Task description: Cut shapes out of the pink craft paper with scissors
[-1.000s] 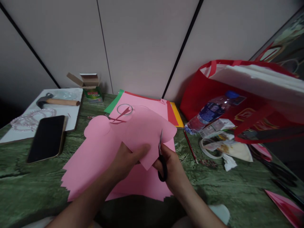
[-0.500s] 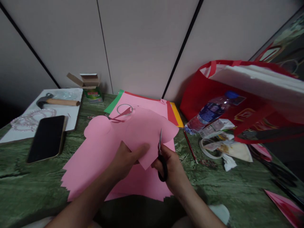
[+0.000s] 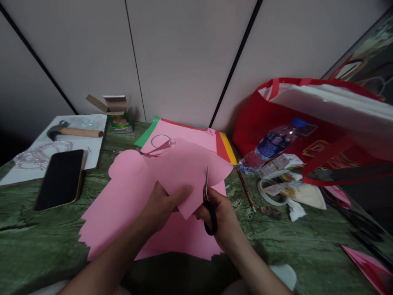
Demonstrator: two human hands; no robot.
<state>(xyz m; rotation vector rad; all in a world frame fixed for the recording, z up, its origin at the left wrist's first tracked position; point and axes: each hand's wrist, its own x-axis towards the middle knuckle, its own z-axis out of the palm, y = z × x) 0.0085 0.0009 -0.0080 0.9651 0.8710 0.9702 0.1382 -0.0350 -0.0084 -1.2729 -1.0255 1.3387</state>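
Note:
A sheet of pink paper [image 3: 187,164] is pinched in my left hand [image 3: 164,205], thumb on top and the other fingers hidden beneath. My right hand [image 3: 221,213] grips black-handled scissors [image 3: 210,217], whose blades point away from me and lie in a cut near the sheet's right side. To the right of the blades, a flap of the sheet stands off. Underneath lie larger pink sheets [image 3: 123,213] with stepped edges and a rounded lobe at the upper left.
Coloured sheets [image 3: 190,129] lie behind, with a thin ring on them. On the left are a phone [image 3: 61,178], a hammer [image 3: 80,132], bead strings [image 3: 43,155] and an open box [image 3: 120,121]. A bottle [image 3: 270,143], red bag [image 3: 307,135], pencil [image 3: 246,190] and tape roll [image 3: 267,192] stand right.
The flap right of the blades has swung slightly outward to the right. The held sheet and the scissors have shifted a little left; both hands keep their grips.

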